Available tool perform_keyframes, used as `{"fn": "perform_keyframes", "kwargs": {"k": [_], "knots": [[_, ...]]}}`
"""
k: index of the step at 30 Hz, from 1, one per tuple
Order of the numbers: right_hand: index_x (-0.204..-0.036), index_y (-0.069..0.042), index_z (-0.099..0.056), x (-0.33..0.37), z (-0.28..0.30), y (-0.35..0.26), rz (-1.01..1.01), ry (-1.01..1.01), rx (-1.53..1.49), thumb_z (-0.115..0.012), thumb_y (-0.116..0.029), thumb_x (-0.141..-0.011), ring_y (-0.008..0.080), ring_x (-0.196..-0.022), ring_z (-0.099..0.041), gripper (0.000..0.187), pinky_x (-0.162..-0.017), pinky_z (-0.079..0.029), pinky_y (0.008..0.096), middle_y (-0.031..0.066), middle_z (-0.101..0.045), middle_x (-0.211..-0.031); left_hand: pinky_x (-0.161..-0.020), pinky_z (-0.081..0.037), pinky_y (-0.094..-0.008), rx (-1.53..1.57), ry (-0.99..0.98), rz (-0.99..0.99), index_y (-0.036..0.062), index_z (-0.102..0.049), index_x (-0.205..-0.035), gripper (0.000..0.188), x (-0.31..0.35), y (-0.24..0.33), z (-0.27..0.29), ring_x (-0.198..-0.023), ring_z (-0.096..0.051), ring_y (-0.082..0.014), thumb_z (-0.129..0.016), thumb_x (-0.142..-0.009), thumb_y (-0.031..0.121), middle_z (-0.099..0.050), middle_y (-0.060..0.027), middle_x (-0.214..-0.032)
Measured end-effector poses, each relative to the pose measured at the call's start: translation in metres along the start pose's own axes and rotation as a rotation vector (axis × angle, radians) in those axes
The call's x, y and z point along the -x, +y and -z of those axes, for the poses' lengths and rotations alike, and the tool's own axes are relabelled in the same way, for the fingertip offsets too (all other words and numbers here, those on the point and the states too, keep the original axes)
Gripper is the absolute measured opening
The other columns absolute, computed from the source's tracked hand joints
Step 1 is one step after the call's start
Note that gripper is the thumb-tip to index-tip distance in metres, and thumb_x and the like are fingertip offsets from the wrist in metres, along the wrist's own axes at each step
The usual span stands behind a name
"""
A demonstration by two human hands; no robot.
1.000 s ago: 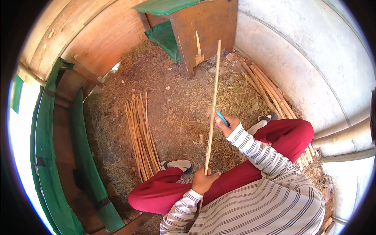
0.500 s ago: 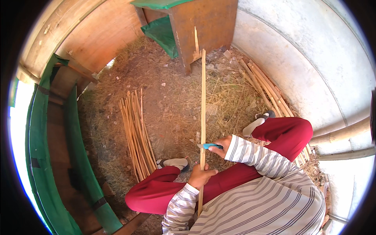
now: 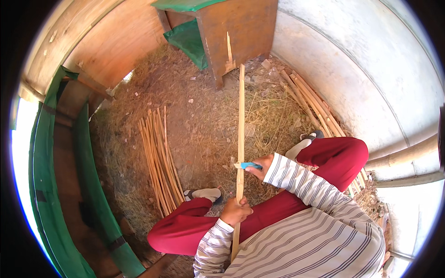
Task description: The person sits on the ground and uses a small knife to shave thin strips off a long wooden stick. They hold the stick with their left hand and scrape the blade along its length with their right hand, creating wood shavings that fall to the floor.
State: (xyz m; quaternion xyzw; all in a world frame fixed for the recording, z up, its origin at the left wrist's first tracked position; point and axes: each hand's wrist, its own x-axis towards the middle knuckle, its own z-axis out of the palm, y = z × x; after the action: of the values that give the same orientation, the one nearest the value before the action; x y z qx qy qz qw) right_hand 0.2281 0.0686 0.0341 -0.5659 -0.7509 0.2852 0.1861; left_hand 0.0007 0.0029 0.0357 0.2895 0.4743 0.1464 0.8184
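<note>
A long, pale strip of wood or bamboo (image 3: 241,116) runs away from my lap toward the cabinet. My left hand (image 3: 235,211) is closed around its near part, in front of my red trousers. Farther up the strip, my right hand (image 3: 260,167) grips a blue-handled utility knife (image 3: 250,165). The knife's blade lies across the strip, touching it or just over it; I cannot tell which. The strip's near end reaches down beside my striped shirt.
Several thin strips (image 3: 160,160) lie bundled on the ground at my left. More strips (image 3: 320,106) lean along the pale wall at right. A brown wooden cabinet (image 3: 241,32) stands ahead, and a green-covered bench (image 3: 95,185) lines the left. Dry grass litters the dirt floor.
My right hand and the knife have slid a little farther up the strip, away from me. The strip's far end sits slightly lower. My left hand keeps its grip.
</note>
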Motion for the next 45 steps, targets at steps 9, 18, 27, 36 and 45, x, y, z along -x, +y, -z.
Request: {"fn": "perform_keyframes", "kwargs": {"k": [9,18,27,36,45], "knots": [[-0.111,-0.016,-0.074,-0.025,0.017,0.01,-0.185,-0.062,-0.027,-0.056,-0.055,-0.094,0.0313,-0.063,-0.069,0.046,-0.065,-0.057,0.0442,0.0166,-0.068,-0.069,-0.036,-0.026,-0.0261,-0.029,-0.02,-0.008,0.0142,-0.033,-0.076,0.042,0.008,-0.007,0.0,-0.043,-0.038,-0.0053,-0.065,-0.074,-0.013,-0.04,0.0048,-0.058],[-0.121,-0.016,-0.07,-0.066,0.056,0.068,-0.558,-0.11,0.017,-0.043,-0.065,-0.094,0.0347,-0.08,-0.071,0.062,-0.081,-0.057,0.0482,0.021,-0.07,-0.08,-0.041,-0.029,-0.0258,-0.105,-0.07,0.056,0.0127,-0.035,-0.076,0.038,0.058,-0.015,-0.007,-0.047,-0.04,-0.005,-0.066,-0.073,-0.011,-0.04,0.0057,-0.058],[-0.119,-0.007,-0.07,-0.091,0.052,0.092,-0.574,0.01,0.056,-0.05,-0.064,-0.092,0.037,-0.095,-0.068,0.066,-0.093,-0.053,0.0471,0.0217,-0.071,-0.09,-0.044,-0.031,-0.0263,-0.163,-0.032,0.052,0.0114,-0.036,-0.075,0.035,0.083,-0.036,-0.005,-0.053,-0.039,-0.0041,-0.064,-0.073,-0.009,-0.041,0.005,-0.062],[-0.119,-0.012,-0.071,-0.113,0.056,0.116,-0.66,0.036,0.198,-0.047,-0.068,-0.092,0.0342,-0.088,-0.069,0.066,-0.085,-0.056,0.0451,0.0196,-0.072,-0.091,-0.05,-0.035,-0.0254,-0.358,0.018,0.038,0.0105,-0.04,-0.076,0.03,0.101,-0.061,0.002,-0.056,-0.042,-0.0049,-0.064,-0.074,-0.007,-0.044,0.0049,-0.062],[-0.104,-0.005,-0.075,-0.113,0.081,0.179,-0.713,0.364,0.133,-0.052,-0.062,-0.093,0.031,-0.069,-0.067,0.062,-0.071,-0.055,0.0445,0.0195,-0.069,-0.075,-0.053,-0.038,-0.0265,-0.511,0.095,-0.016,0.0085,-0.042,-0.076,0.027,0.102,-0.078,0.014,-0.06,-0.044,-0.0066,-0.069,-0.076,0.002,-0.046,0.0028,-0.064]]}}
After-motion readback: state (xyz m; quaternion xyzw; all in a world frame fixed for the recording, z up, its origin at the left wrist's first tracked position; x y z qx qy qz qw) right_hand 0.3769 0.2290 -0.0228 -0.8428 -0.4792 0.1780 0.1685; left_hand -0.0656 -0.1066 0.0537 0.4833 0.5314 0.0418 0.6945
